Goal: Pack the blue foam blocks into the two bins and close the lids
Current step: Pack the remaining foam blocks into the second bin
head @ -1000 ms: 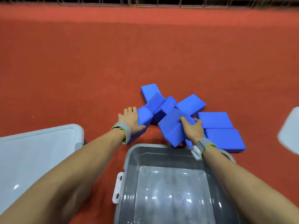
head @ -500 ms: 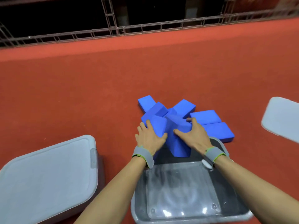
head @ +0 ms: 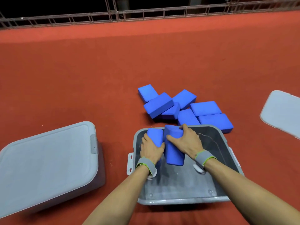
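Note:
An open grey bin (head: 224, 144) stands on the red floor in front of me. Inside its far left part my left hand (head: 150, 148) grips one blue foam block (head: 155, 137). Beside it my right hand (head: 186, 142) grips a second blue block (head: 174, 154) that stands tilted on end in the bin. Several more blue blocks (head: 206, 108) lie in a loose heap on the floor just beyond the bin. A second bin (head: 47, 161) with its grey lid on sits to the left.
A loose grey lid (head: 282, 113) lies on the floor at the right edge. A metal railing (head: 146, 13) runs along the far edge of the red floor. Open floor stretches to the left of and beyond the heap.
Both hands have drawn back from the heap, each carrying a blue block, and lowered the blocks into the open bin. The heap on the floor is smaller.

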